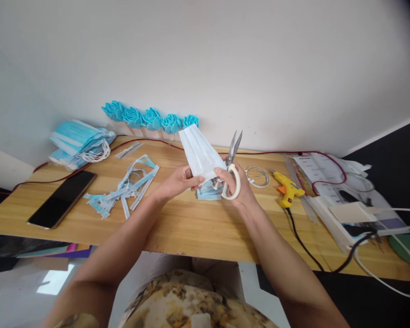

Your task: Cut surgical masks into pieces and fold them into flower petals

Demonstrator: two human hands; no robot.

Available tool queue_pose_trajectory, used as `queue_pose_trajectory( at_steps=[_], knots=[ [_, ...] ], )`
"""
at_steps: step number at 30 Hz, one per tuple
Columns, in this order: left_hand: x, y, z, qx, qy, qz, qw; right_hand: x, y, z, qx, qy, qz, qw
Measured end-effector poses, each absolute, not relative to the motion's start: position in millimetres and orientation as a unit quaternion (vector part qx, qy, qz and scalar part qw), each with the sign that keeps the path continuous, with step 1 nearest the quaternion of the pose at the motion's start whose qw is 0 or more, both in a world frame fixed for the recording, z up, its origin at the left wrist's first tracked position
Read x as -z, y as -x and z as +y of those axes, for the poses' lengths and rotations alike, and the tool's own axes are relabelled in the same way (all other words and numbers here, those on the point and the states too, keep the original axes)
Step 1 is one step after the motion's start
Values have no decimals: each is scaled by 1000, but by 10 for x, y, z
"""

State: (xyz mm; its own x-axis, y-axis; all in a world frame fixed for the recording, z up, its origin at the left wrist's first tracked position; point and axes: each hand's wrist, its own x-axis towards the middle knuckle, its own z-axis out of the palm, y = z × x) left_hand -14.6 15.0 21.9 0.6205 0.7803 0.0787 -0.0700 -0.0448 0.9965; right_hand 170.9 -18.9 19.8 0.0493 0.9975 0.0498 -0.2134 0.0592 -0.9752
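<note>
- Mask (201, 152): held up over the table (177, 228) between both hands, long axis running away from the body and leaning left.
- Left hand (182, 181): grip pinching the mask's near left corner.
- Right hand (241, 184): grip pinching the near right corner, scissors (233, 155) held in the same hand.
- Blades point away, slightly parted, just right of the mask; right hand is the nearer one to its right edge.

A person's left hand (182, 181) and right hand (241, 187) hold a pale face mask (200, 152) over a wooden table (184, 230), the right also gripping white-handled scissors (237, 175), with cut strips (114, 197), a phone (61, 200) and piled masks (75, 136) to the left, a yellow glue gun (289, 188) to the right and blue flowers (152, 119) along the wall (259, 82).
</note>
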Motion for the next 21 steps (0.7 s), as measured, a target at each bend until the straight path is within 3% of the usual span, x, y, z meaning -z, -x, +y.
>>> queue_pose_trajectory(
  at_steps=[12,21],
  knots=[
    [-182,106,123,-393,-587,306,638,-174,-1737,-195,-561,422,-483,524],
    [-186,54,92,-396,-613,293,618,-141,-1721,-180,-504,440,-491,558]
  ],
)
